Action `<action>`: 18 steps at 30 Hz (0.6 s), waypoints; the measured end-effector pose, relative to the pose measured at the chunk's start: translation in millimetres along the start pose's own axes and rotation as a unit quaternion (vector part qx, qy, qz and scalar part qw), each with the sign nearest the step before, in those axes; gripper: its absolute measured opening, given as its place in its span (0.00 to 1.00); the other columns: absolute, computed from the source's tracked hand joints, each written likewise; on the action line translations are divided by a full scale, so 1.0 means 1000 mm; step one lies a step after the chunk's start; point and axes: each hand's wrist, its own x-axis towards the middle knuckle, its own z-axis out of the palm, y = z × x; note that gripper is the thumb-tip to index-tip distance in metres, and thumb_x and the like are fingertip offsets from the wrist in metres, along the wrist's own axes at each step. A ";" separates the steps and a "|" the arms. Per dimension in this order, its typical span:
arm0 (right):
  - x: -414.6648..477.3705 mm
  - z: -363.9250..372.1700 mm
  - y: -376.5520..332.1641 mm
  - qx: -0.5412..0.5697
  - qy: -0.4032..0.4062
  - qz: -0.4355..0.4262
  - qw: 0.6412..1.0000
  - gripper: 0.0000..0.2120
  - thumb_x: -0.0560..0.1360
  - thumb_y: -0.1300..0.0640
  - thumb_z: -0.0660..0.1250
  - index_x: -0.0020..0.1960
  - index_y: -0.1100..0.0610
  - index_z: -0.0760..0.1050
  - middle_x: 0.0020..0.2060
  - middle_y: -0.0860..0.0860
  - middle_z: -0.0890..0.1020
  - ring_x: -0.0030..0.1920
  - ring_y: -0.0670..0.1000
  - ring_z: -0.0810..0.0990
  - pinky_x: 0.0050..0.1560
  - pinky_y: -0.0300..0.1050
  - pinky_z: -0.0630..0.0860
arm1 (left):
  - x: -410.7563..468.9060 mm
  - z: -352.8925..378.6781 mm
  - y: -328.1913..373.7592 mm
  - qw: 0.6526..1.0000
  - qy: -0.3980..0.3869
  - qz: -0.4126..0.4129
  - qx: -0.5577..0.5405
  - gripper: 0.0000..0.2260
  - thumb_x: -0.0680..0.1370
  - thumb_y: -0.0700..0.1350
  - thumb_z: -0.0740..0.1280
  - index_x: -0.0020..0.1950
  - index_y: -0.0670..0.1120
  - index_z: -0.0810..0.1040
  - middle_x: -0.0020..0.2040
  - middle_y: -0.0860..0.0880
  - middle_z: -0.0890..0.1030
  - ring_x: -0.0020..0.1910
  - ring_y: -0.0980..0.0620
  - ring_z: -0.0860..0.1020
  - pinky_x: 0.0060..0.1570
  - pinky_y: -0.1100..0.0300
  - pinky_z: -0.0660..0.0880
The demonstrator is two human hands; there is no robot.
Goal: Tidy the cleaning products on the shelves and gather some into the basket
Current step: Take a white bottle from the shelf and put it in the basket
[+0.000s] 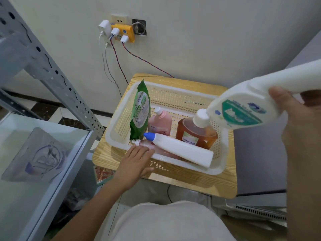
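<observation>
Head view: the person is standing over a white basket that is sitting on a small wooden table against the wall, just right of a grey metal shelf unit. The right hand is gripping a large white bottle with a green label, thumb curled over its neck, and is holding it tilted in the air above the basket's right end, base pointing down toward the contents. The left hand is reaching to the basket's near left corner with fingers straight and together, holding nothing; the fingertips are touching the rim there, just beside a small clear pink bottle lying inside. The basket is also holding a green pouch standing upright at the left wall, a pink bottle leaning just right of it, an amber bottle with a white cap standing toward the right, and a white bottle with a blue cap lying across the near side. A yellow plug adapter is hanging on the wall above, with cables trailing down.
</observation>
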 end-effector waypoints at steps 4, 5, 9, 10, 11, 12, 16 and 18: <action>0.030 0.024 0.027 0.007 0.044 -0.027 0.999 0.15 0.63 0.59 0.78 0.45 0.53 0.75 0.39 0.42 0.83 0.44 0.44 0.82 0.48 0.43 0.79 | 0.005 0.013 0.002 0.999 0.029 -0.027 -0.006 0.16 0.79 0.55 0.53 0.62 0.51 0.72 0.52 0.51 0.77 0.55 0.48 0.76 0.65 0.52 0.59; 0.036 0.031 0.036 0.007 0.042 -0.019 0.999 0.15 0.63 0.59 0.78 0.44 0.52 0.75 0.37 0.40 0.83 0.42 0.42 0.81 0.45 0.41 0.78 | 0.008 0.014 0.004 0.999 0.025 -0.035 0.001 0.16 0.79 0.55 0.53 0.61 0.52 0.72 0.52 0.51 0.77 0.54 0.48 0.77 0.65 0.52 0.58; 0.051 0.061 0.090 -0.034 -0.002 0.054 0.998 0.15 0.64 0.63 0.77 0.44 0.53 0.74 0.37 0.41 0.82 0.37 0.37 0.79 0.42 0.37 0.76 | 0.006 0.019 0.004 0.998 0.001 -0.054 0.015 0.18 0.81 0.60 0.48 0.61 0.53 0.71 0.51 0.51 0.76 0.55 0.48 0.76 0.66 0.50 0.57; 0.052 0.068 0.105 -0.052 -0.018 0.076 0.996 0.15 0.65 0.63 0.77 0.45 0.53 0.74 0.39 0.43 0.81 0.38 0.38 0.79 0.43 0.39 0.76 | 0.006 0.020 0.004 0.998 -0.003 -0.057 0.019 0.21 0.82 0.61 0.45 0.61 0.53 0.71 0.51 0.51 0.76 0.55 0.49 0.74 0.67 0.50 0.57; 0.052 0.075 0.121 -0.072 -0.037 0.098 0.992 0.15 0.65 0.63 0.77 0.46 0.54 0.75 0.41 0.46 0.81 0.41 0.41 0.80 0.45 0.41 0.77 | 0.007 0.021 0.004 0.998 -0.002 -0.057 0.022 0.23 0.81 0.62 0.43 0.60 0.53 0.71 0.51 0.51 0.75 0.56 0.50 0.72 0.67 0.50 0.56; 0.050 0.080 0.137 -0.096 -0.058 0.122 0.986 0.15 0.65 0.63 0.77 0.48 0.55 0.76 0.43 0.49 0.81 0.44 0.46 0.81 0.47 0.43 0.77 | 0.008 0.021 0.005 0.998 0.003 -0.057 0.024 0.23 0.81 0.63 0.42 0.60 0.53 0.71 0.50 0.51 0.75 0.55 0.50 0.70 0.67 0.49 0.56; 0.035 0.092 0.186 -0.149 -0.173 0.204 0.952 0.21 0.65 0.63 0.77 0.56 0.58 0.76 0.49 0.51 0.79 0.54 0.53 0.78 0.52 0.43 0.72 | 0.009 0.023 0.006 0.997 0.013 -0.059 0.042 0.19 0.78 0.63 0.51 0.57 0.52 0.71 0.49 0.51 0.75 0.54 0.50 0.70 0.66 0.49 0.56; 0.034 0.099 0.192 -0.162 -0.220 0.198 0.941 0.23 0.64 0.64 0.78 0.58 0.59 0.76 0.50 0.52 0.79 0.53 0.52 0.77 0.52 0.43 0.71 | 0.009 0.023 0.006 0.997 0.001 -0.067 0.046 0.18 0.77 0.63 0.53 0.57 0.53 0.71 0.49 0.51 0.75 0.54 0.49 0.73 0.67 0.50 0.56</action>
